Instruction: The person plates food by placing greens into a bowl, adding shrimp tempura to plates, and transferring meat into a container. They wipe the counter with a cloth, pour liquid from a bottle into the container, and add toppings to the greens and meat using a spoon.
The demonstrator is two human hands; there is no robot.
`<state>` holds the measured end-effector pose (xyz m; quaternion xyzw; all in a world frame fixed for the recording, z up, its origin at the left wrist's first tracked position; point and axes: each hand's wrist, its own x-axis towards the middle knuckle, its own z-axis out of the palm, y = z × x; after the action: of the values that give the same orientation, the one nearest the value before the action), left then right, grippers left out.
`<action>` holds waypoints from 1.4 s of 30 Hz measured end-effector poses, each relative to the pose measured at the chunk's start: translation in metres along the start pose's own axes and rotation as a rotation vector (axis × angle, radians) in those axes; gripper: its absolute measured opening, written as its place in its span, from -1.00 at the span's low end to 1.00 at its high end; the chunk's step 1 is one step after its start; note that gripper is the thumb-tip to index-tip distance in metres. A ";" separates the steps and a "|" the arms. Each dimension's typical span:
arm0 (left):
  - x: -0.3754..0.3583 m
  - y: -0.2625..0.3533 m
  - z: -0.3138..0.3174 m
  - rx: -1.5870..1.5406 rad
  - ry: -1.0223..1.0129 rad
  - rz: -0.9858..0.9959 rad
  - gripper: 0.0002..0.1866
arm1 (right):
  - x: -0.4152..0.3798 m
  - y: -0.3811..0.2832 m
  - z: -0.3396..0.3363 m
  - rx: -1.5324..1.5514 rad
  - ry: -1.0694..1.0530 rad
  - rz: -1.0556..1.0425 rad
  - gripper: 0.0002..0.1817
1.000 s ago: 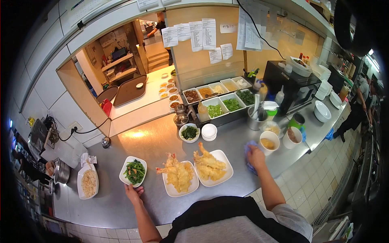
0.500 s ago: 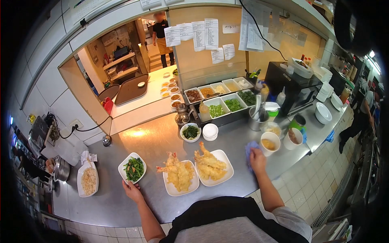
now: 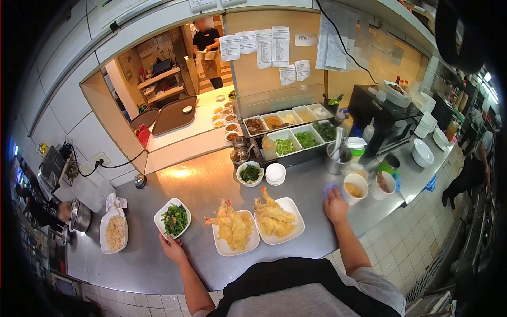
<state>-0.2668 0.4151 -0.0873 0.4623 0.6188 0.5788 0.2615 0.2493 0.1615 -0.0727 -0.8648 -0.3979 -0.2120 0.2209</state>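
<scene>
The square white bowl (image 3: 159, 215) of greens lies just on the far side of the left hand (image 3: 173, 249), its near edge at the fingers; whether they pinch it, I cannot tell. The right hand (image 3: 336, 207) is on a blue cloth (image 3: 331, 187), grip unclear.

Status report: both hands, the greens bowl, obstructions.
Left hand at near edge of greens bowl. Right hand on blue cloth. Two tempura plates between the hands.
</scene>
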 end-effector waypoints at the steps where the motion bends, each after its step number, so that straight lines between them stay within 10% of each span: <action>1: -0.001 0.000 0.000 -0.002 -0.001 0.000 -0.57 | 0.000 0.001 0.001 -0.002 0.002 0.000 -0.63; 42: -0.002 0.000 0.001 0.006 -0.001 -0.015 -0.55 | 0.032 -0.024 0.024 0.145 0.009 -0.165 -0.73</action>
<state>-0.2655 0.4139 -0.0882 0.4586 0.6239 0.5748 0.2647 0.2540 0.2079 -0.0692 -0.8100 -0.4809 -0.2041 0.2664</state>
